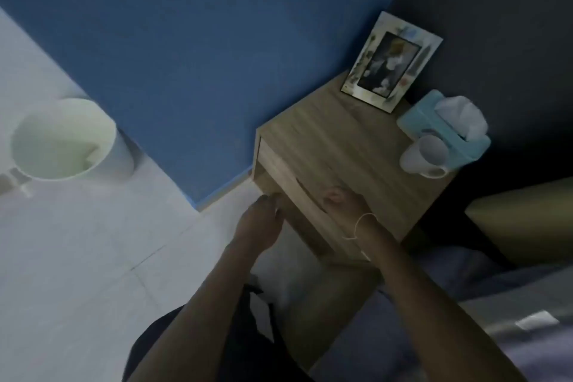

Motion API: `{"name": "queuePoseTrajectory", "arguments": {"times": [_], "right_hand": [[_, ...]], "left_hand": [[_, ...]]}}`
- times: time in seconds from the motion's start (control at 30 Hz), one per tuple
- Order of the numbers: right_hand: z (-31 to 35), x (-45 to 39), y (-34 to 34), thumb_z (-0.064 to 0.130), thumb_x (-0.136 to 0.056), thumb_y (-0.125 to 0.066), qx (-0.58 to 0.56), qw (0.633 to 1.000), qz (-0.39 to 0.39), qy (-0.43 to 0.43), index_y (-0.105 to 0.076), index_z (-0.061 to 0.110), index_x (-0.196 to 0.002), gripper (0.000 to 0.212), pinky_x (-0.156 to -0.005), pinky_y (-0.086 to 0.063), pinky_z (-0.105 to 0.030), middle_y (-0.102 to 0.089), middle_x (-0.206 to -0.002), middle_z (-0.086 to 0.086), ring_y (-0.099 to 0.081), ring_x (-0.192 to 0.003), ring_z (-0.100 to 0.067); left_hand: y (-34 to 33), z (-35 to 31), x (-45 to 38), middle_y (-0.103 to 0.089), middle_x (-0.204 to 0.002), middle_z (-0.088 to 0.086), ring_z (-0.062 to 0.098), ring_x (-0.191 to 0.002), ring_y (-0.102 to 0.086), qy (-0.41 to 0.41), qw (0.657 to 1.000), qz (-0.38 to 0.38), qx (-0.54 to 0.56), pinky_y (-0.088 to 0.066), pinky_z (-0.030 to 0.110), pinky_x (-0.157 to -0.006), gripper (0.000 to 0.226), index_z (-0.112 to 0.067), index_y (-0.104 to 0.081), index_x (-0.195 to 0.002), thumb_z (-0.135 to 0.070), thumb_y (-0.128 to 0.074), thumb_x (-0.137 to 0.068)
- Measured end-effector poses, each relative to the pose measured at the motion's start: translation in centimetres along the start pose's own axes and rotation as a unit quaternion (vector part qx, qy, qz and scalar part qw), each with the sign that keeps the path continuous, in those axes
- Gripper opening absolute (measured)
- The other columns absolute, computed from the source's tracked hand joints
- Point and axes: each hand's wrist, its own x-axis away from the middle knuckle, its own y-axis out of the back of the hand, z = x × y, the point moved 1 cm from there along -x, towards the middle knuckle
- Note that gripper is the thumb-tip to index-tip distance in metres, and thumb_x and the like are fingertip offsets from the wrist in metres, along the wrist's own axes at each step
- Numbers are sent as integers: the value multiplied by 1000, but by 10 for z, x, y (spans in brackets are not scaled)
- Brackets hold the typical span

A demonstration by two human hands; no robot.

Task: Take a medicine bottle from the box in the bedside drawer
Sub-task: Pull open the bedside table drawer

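A wooden bedside table [335, 146] stands against the blue wall, and its drawer front [285, 177] faces me. My left hand [262, 223] touches the lower left corner of the drawer front, fingers curled at its edge. At the drawer's top edge, near the handle notch, my right hand [341, 201] has its fingers hooked over. The drawer looks shut or barely open. No box or medicine bottle is visible.
On the tabletop stand a picture frame [390, 62], a blue tissue box [446, 127] and a white mug [426, 156]. A white waste bin [62, 139] sits on the pale floor at the left. The bed [496, 304] lies at the right.
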Motion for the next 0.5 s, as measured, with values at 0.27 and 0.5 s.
{"name": "queuePoseTrajectory", "arguments": {"times": [0.27, 0.5], "right_hand": [[-76, 7, -38, 23, -97, -45, 156, 950, -134, 236, -50, 8, -137, 42, -112, -34, -41, -50, -144, -14, -40, -136, -30], [-97, 10, -37, 24, -99, -41, 182, 934, -144, 272, -45, 7, -140, 44, -118, -25, -43, -43, -149, -12, -30, -143, -29]], "left_hand": [[-99, 36, 35, -29, -155, 13, 33, -142, -27, -19, 984, -164, -72, -28, 47, -115, 50, -15, -29, -146, -31, -38, -100], [-131, 28, 57, -20, -159, 12, 33, -146, -17, -10, 982, -184, -43, -19, 48, -119, 53, -15, -25, -148, -36, -32, -101]]}}
